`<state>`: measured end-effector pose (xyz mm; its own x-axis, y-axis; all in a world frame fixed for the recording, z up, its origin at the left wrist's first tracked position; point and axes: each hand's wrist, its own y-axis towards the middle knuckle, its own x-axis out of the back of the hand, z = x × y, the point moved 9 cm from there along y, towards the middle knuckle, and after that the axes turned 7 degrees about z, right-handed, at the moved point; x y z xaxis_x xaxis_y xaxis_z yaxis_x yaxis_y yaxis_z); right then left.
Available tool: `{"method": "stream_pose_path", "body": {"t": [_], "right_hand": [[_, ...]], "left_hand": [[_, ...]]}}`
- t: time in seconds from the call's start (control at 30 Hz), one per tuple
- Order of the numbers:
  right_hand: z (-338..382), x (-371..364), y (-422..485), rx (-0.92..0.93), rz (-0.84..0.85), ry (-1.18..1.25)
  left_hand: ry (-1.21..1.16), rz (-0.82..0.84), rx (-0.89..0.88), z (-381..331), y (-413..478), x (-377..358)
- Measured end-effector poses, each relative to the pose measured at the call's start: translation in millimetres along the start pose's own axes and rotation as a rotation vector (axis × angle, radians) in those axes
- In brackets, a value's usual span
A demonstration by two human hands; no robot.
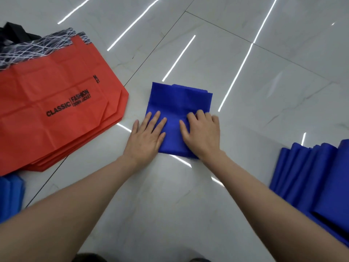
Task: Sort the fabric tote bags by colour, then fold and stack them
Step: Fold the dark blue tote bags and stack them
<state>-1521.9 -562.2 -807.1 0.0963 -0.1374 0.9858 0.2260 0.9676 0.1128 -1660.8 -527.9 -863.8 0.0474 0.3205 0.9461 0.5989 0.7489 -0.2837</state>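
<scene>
Both bare arms reach forward, hands close together. The left hand lies flat, palm down, fingers spread. The right hand is palm down, fingers slightly bent, thumb out.

A folded tote bag lies on the floor in the middle, straight ahead of the person. The left hand rests on its near left corner, heel on the floor; the right hand rests on its near right part. To the left, apart from it, lies a stack of lettered tote bags, handles at the far end. A pile of tote bags lies at the near right, and more bags sit at the near left edge, in front of the lettered stack.
</scene>
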Motion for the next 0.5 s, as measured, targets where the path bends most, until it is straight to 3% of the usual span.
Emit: {"method": "stream_pose_path", "body": {"t": [0.07,0.17,0.23,0.27,0.4,0.5], "right_hand": [[16,1,16,0.193,-0.033,-0.09],[32,-29,35,0.37,0.231,-0.19],[16,-47,50,0.217,0.436,-0.171],[8,-48,56,0.12,0.452,-0.138],[-1,-39,51,-0.148,0.349,-0.064],[-4,-38,27,-0.257,0.337,0.001]], "left_hand": [[0.039,0.009,-0.113,9,2,5],[0.128,-0.024,-0.235,21,5,9],[0.161,-0.095,-0.21,28,7,18],[0.146,-0.134,-0.143,30,9,25],[-0.094,-0.215,0.271,18,11,40],[-0.186,-0.241,0.351,6,0,23]]}}
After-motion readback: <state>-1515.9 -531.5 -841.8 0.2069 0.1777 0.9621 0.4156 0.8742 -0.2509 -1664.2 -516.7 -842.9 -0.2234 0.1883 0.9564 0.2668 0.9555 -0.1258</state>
